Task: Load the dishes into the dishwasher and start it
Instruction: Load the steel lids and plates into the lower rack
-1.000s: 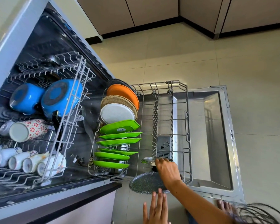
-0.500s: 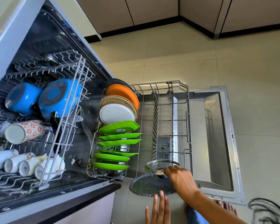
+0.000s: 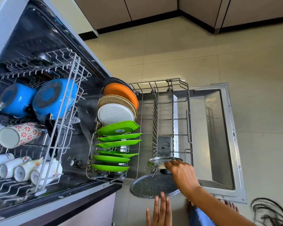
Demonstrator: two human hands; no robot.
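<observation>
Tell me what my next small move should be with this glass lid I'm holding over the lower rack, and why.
Probably ease the glass lid down on edge between the tines of the lower rack. Your right hand grips it near its black knob, just above the speckled pan, and that side of the rack looks free, while the green plates fill the other side.

Lower rack (image 3: 180,98): bare grey metal wire. Open door (image 3: 219,128) inner face: brushed steel, dull sheen. Green plates (image 3: 118,137): glossy plastic. Blue pots (image 3: 55,97): glossy enamel-like coat, matt dark bases. Lid (image 3: 158,162): clear glass, shiny metal rim. Speckled pan (image 3: 150,186): matt grey, granite-look finish
</observation>
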